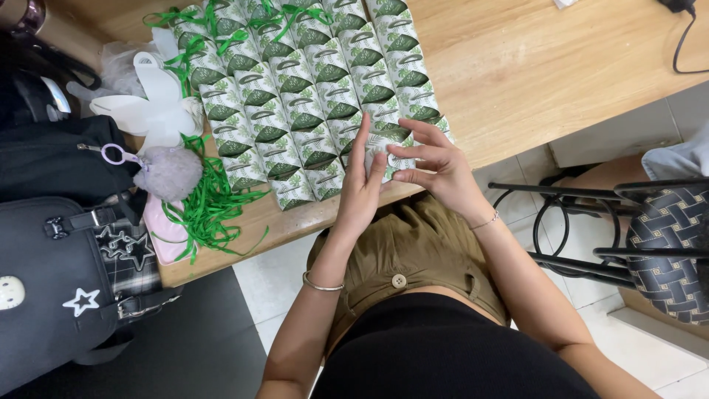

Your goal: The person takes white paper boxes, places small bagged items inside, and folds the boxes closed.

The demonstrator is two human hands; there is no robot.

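1. Small green-and-white gift box (384, 151): held between both hands at the wooden table (532, 66) edge.
2. Left hand (362, 188): pressed flat against its left side.
3. Right hand (436, 166): fingers closed on its right side.
4. Finished boxes (303, 89): laid in rows just behind.

I see a wooden table (532, 66) carrying rows of green-and-white gift boxes (310, 96) toward its near edge, loose green ribbon (210, 210), white flat cutouts (151, 103), a grey pompom (170, 172) and black bags (59, 244) at its left end.
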